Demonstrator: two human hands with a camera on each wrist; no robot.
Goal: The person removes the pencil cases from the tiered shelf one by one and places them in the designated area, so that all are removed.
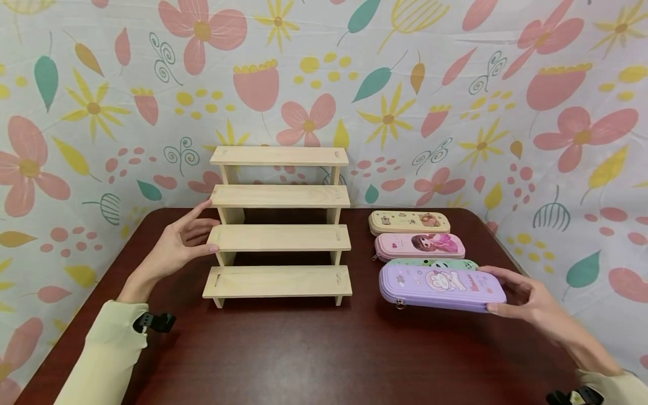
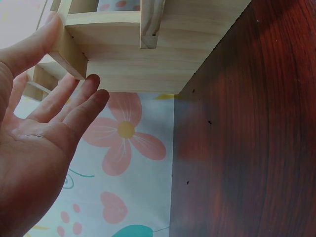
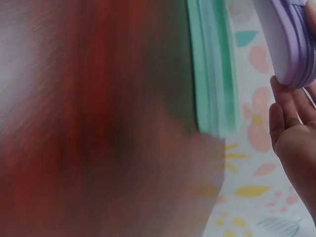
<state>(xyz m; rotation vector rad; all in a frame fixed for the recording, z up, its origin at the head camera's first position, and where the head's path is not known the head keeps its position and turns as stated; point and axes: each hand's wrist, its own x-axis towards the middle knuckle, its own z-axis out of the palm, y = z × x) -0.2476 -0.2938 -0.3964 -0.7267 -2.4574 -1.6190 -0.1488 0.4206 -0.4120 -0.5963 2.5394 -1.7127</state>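
Observation:
A four-step wooden display rack (image 1: 280, 284) stands on the dark table. My left hand (image 1: 177, 242) rests at its left side, thumb at the end of one step and forefinger reaching up to the step above. In the left wrist view this hand (image 2: 44, 133) has fairly straight fingers beside the wood. On the right, my right hand (image 1: 526, 301) pinches the right end of a purple pencil case (image 1: 435, 287) with a cartoon picture. The right wrist view shows the purple case raised over the table, apart from the green pencil case (image 3: 212, 69), which it partly covers in the head view.
Behind the green case lie a pink pencil case (image 1: 400, 246) with a doll picture and a cream pencil case (image 1: 400, 224). A flower-patterned cloth (image 1: 314, 73) hangs behind the table (image 1: 304, 349). Both sleeves are pale, each with a black wrist strap.

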